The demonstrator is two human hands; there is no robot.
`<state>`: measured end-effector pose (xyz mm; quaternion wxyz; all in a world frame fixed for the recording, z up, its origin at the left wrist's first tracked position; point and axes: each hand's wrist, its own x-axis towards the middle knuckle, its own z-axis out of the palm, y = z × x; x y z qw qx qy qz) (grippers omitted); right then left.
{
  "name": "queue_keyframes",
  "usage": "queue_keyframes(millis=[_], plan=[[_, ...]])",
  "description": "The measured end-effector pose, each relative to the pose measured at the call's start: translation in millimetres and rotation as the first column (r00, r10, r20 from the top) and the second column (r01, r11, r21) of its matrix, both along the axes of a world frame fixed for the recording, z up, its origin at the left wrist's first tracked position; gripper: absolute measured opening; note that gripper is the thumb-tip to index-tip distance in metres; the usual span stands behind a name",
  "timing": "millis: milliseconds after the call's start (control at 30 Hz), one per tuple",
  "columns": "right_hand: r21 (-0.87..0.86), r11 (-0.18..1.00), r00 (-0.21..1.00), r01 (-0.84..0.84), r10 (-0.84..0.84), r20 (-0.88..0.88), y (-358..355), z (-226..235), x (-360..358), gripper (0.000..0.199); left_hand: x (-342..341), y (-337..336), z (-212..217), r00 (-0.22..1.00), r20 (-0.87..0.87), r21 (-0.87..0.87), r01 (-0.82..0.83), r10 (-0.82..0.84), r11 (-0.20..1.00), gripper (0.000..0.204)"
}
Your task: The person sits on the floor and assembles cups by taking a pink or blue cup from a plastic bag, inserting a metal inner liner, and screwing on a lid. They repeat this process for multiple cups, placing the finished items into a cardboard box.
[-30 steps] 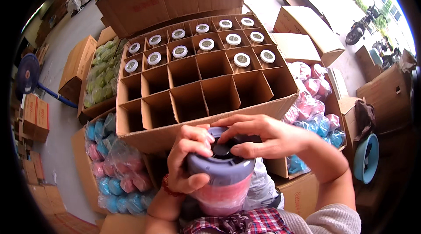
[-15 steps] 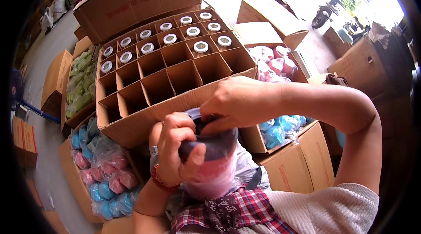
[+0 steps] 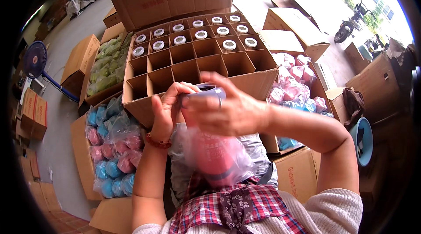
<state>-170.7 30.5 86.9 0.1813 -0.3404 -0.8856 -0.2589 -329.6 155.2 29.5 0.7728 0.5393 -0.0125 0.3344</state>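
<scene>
A purple-grey round piece (image 3: 202, 95) with an open top is between my two hands, in front of the divided carton. My left hand (image 3: 165, 106) grips its left side, the fingers curled over the rim. Smeared by motion, my right hand (image 3: 228, 110) wraps round its right side. Below them a pink cup (image 3: 212, 153) in a clear plastic bag leans against my lap, a dark band near its lower end. My right hand hides where the purple-grey piece and the pink cup meet, so I cannot tell whether they are joined.
Ahead stands a divided carton (image 3: 245, 81) with white-lidded jars (image 3: 201, 35) in its far cells. Bagged pink and blue items fill a left box (image 3: 83, 155) and right boxes; bagged green ones (image 3: 107, 60) lie farther left. A blue fan (image 3: 35, 60) and blue bucket (image 3: 365, 142) stand aside.
My right hand has come out of the dark opening and now wraps round the outside of the purple-grey piece. More of the pink cup shows below. The view has shifted left.
</scene>
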Motion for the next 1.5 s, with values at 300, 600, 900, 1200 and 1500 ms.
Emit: queue_keyframes(millis=[300, 600, 900, 1200, 1500], plan=[[-0.244, 0.904, 0.653, 0.352, -0.424, -0.627, 29.8, 19.7, 56.2, 0.027, -22.9, 31.9, -33.5, 0.675, -0.163, 0.454, -0.596, 0.719, 0.662, 0.023], [-0.526, 0.84, 0.452, -0.134, -0.421, -0.786, -71.7, -150.8, 12.9, 0.079, -44.8, 46.0, -109.9, 0.821, -0.29, -0.081, -0.533, 0.491, 0.843, 0.047], [-0.543, 0.838, -0.469, -0.058, -0.503, -0.726, -168.4, -145.3, 77.6, 0.053, 154.3, -22.1, -22.5, 0.967, -0.248, -0.519, -0.077, -0.064, 0.851, 0.034], [-0.531, 0.646, -0.672, 0.549, -0.037, -0.739, -312.6, -135.0, 255.9, 0.043, 185.7, -50.0, -81.8, 0.818, -0.523, -0.311, 0.078, -0.239, 0.947, 0.014], [-0.819, 0.426, -0.92, 0.384, 0.101, -0.379, -279.3, -345.1, 432.4, 0.025, 157.9, -24.4, -100.4, 0.789, -0.6, -0.352, -0.117, -0.129, 0.929, 0.011]])
